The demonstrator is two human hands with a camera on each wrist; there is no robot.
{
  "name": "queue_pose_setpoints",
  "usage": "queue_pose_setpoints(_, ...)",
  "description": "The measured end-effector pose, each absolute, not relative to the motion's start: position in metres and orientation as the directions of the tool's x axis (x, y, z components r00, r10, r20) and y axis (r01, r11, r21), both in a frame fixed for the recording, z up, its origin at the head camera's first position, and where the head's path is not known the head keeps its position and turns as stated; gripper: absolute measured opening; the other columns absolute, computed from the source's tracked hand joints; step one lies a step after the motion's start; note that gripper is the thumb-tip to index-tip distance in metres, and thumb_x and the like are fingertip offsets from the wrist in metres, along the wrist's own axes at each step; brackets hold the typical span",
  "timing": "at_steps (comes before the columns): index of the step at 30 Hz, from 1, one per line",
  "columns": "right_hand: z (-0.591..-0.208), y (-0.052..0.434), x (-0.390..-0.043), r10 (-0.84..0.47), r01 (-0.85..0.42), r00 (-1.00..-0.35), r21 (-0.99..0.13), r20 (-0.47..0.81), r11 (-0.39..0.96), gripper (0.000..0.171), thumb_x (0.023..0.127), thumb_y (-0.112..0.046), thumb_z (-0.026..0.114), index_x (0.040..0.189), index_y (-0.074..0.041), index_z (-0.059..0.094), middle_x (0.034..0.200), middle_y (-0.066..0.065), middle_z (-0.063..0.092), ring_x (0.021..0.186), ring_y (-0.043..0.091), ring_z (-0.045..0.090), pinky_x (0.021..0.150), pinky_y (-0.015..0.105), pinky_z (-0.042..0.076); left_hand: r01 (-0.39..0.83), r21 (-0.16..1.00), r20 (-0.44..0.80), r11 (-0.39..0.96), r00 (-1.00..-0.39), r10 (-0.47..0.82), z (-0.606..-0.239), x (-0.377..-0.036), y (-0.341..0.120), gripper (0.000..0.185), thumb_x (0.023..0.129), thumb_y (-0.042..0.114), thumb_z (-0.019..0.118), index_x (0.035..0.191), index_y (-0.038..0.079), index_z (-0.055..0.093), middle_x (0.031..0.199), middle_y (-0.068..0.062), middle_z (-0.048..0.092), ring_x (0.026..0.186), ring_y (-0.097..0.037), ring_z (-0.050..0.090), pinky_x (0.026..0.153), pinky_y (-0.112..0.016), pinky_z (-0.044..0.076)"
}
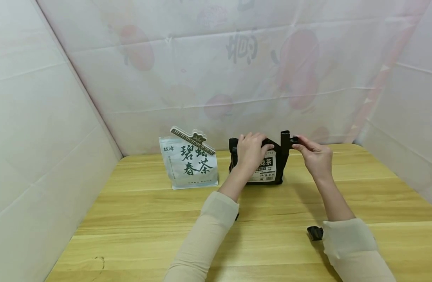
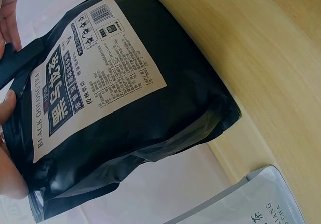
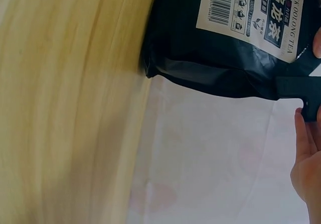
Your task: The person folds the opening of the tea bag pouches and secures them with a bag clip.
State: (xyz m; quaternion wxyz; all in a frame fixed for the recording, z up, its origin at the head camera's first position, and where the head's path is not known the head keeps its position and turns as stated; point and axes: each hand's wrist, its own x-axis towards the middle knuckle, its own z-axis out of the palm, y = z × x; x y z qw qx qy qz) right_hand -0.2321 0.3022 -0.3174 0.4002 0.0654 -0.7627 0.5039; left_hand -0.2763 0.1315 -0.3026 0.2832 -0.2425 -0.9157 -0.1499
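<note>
A black bag of black oolong tea with a pale printed label stands upright on the table. My left hand grips its top edge, thumb in front. At the bag's upper right corner is a black clip, pinched at its handle by my right hand. The right wrist view shows the clip overlapping the bag's edge; I cannot tell whether it bites. In the left wrist view the label faces the camera on the bag, and the left hand's fingers hold the top.
Left of the black bag stands a pale tea bag with a long decorated clip slanting across its top. Another black clip lies beside the right sleeve. A small dark thing shows partly behind the left sleeve. Cloth walls enclose the table.
</note>
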Motion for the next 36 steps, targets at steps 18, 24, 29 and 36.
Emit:
queue_pose_setpoints(18, -0.321, 0.307, -0.240, 0.042, -0.566, -0.538, -0.397, 0.842, 0.722, 0.030, 0.068, 0.008, 0.075, 0.097, 0.007, 0.068, 0.090, 0.020, 0.065, 0.082, -0.021, 0.050, 0.051, 0.003, 0.036, 0.524, 0.060, 0.549, 0.850, -0.728, 0.411, -0.301, -0.276, 0.128, 0.030, 0.091, 0.045, 0.050, 0.110, 0.026, 0.063, 0.098, 0.015, 0.061, 0.082, -0.006, 0.048, 0.072, -0.023, 0.030)
queue_pose_setpoints(24, -0.316, 0.305, -0.240, -0.091, -0.577, -0.458, -0.218, 0.884, 0.787, 0.030, 0.065, 0.011, 0.076, 0.094, 0.006, 0.069, 0.082, 0.017, 0.067, 0.065, 0.013, 0.066, 0.041, 0.008, 0.028, 0.527, 0.049, 0.544, 0.848, -0.726, 0.420, -0.301, -0.277, 0.129, 0.027, 0.091, 0.043, 0.051, 0.107, 0.025, 0.063, 0.095, 0.014, 0.060, 0.078, -0.006, 0.046, 0.070, -0.024, 0.028)
queue_pose_setpoints(29, -0.313, 0.303, -0.240, -0.152, -0.573, -0.442, -0.147, 0.884, 0.806, 0.029, 0.065, 0.011, 0.076, 0.092, 0.006, 0.070, 0.081, 0.018, 0.066, 0.059, 0.029, 0.065, 0.046, 0.005, 0.033, 0.533, 0.029, 0.525, 0.846, -0.728, 0.441, -0.300, -0.277, 0.128, 0.028, 0.091, 0.042, 0.052, 0.111, 0.024, 0.062, 0.099, 0.014, 0.060, 0.080, -0.007, 0.046, 0.069, -0.024, 0.027)
queue_pose_setpoints(36, -0.313, 0.299, -0.240, -0.198, -0.552, -0.432, -0.084, 0.880, 0.830, 0.029, 0.063, 0.007, 0.078, 0.091, 0.006, 0.069, 0.080, 0.018, 0.066, 0.062, 0.030, 0.065, 0.046, 0.025, 0.048, 0.564, 0.017, 0.514, 0.826, -0.714, 0.476, -0.299, -0.279, 0.128, 0.031, 0.090, 0.037, 0.057, 0.119, 0.025, 0.058, 0.109, 0.013, 0.059, 0.089, -0.007, 0.048, 0.070, -0.024, 0.027)
